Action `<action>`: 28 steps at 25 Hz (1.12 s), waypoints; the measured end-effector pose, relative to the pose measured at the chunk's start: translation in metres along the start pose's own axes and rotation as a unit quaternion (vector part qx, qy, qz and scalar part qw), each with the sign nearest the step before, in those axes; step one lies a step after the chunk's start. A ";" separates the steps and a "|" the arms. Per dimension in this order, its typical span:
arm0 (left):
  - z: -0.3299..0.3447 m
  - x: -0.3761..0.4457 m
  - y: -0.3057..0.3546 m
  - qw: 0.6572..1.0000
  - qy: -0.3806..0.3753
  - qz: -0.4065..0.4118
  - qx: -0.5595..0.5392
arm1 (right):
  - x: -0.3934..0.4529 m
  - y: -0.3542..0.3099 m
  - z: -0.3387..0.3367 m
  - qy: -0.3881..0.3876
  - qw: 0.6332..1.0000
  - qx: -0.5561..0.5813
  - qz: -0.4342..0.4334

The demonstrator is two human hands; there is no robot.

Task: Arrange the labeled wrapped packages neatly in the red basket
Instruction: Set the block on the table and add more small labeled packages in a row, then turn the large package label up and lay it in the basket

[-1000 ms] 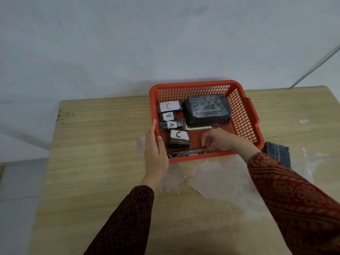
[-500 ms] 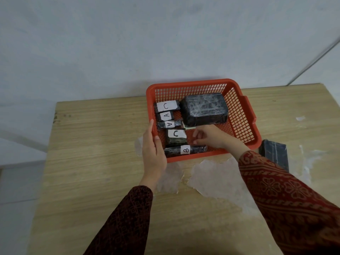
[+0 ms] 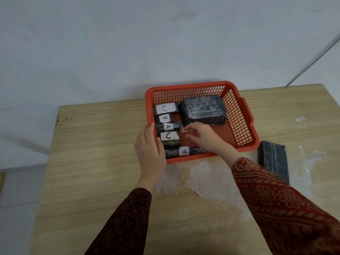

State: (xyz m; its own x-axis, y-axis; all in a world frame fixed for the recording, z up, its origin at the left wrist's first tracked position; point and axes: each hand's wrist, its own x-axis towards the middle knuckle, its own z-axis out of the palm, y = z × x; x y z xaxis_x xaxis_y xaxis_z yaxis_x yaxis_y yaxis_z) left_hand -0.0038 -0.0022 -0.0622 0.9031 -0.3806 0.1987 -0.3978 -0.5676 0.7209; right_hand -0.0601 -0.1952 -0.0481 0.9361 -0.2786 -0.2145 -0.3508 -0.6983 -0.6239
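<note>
b package (image 3: 184, 151) lies crosswise (label up) along red basket (image 3: 237, 109) front.

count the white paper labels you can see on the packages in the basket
5, stacked along the red plastic basket's left side: C label farthest, A label, second A label, second C label, B label nearest. Others may be hidden.

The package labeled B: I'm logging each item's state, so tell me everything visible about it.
The package labeled B is a long, slim dark bundle in glossy clear wrap, with a white paper tag bearing a handwritten B. It lies flat along the near wall of the red basket, at the front of the left-hand column of labeled packages. Its right end disappears under the right hand; whether they touch is unclear. The left hand rests on the basket's left rim beside it.
</note>
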 end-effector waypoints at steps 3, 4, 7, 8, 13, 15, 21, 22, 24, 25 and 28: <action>0.002 0.012 0.023 0.981 0.010 0.156 0.115 | -0.005 0.023 -0.026 0.185 0.982 -0.027 0.019; 0.007 0.019 0.034 0.979 -0.001 0.175 0.100 | -0.003 0.033 -0.038 0.211 0.976 -0.015 0.046; 0.032 0.048 0.063 0.989 -0.127 0.070 0.022 | 0.009 0.061 -0.065 0.182 0.974 0.051 0.124; 0.044 0.055 0.067 0.981 -0.184 0.025 0.054 | 0.013 0.068 -0.067 0.156 0.976 0.072 0.137; 0.082 0.066 0.071 0.942 -0.275 0.020 0.194 | 0.011 0.088 -0.059 0.089 0.968 0.186 0.144; 0.082 0.067 0.080 0.966 -0.241 0.004 0.093 | 0.005 0.086 -0.062 0.110 0.968 0.188 0.127; 0.026 0.077 0.115 0.989 -0.087 0.002 -0.117 | -0.037 0.054 -0.099 0.194 0.979 -0.054 -0.012; 0.011 0.076 0.117 0.987 -0.080 0.009 -0.141 | -0.045 0.046 -0.106 0.211 0.974 -0.065 -0.040; -0.017 0.068 0.114 0.971 -0.082 0.009 -0.224 | -0.062 0.030 -0.118 0.202 0.977 -0.032 -0.065; -0.029 0.060 0.108 0.958 -0.088 0.001 -0.275 | -0.070 0.024 -0.122 0.176 0.982 -0.011 -0.063; -0.053 0.031 0.088 0.893 -0.120 -0.043 -0.431 | -0.093 0.005 -0.119 0.055 0.993 0.101 -0.042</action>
State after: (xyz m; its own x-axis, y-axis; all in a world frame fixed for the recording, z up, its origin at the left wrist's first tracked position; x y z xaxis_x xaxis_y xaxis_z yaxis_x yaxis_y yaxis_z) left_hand -0.0026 -0.0250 0.0422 0.8228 -0.5666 0.0440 0.0374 0.1313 0.9906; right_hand -0.1520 -0.2512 0.0583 0.9497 -0.3028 -0.0797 -0.2497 -0.5788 -0.7763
